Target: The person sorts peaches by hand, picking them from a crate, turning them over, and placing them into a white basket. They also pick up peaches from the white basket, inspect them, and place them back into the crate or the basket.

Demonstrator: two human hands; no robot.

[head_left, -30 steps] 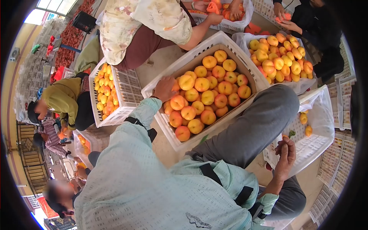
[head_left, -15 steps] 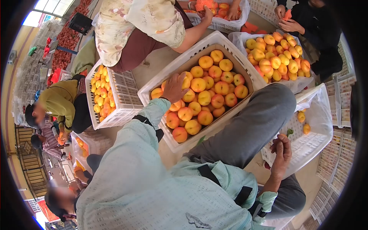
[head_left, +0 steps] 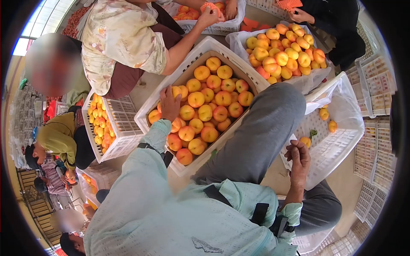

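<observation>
My left hand [head_left: 170, 103] lies palm down on peaches at the left end of a white crate [head_left: 194, 161] lined with cardboard. Its fingers are extended over the fruit, and the surface under the palm is hidden. Yellow-red peaches [head_left: 205, 112] fill this crate in a loose pile. My right hand [head_left: 300, 160] hovers at the near edge of a tilted white crate [head_left: 341, 143], its fingers curled in with nothing visible in them. Just beyond its fingertips, a peach [head_left: 305, 141] and a green leaf [head_left: 314, 133] lie in that plastic-lined crate.
My bent knee [head_left: 279, 100] presses close to the peach crate's right side. Further crates of fruit stand at the left [head_left: 121, 121] and upper right [head_left: 314, 81]. A person in a patterned shirt [head_left: 121, 40] sits just beyond; other people work around. Stacked crates [head_left: 376, 158] line the right.
The view has shifted, moving the crates left in the frame. My left hand has moved slightly toward the crate's upper left side. The peach near my right fingertips is more exposed.
</observation>
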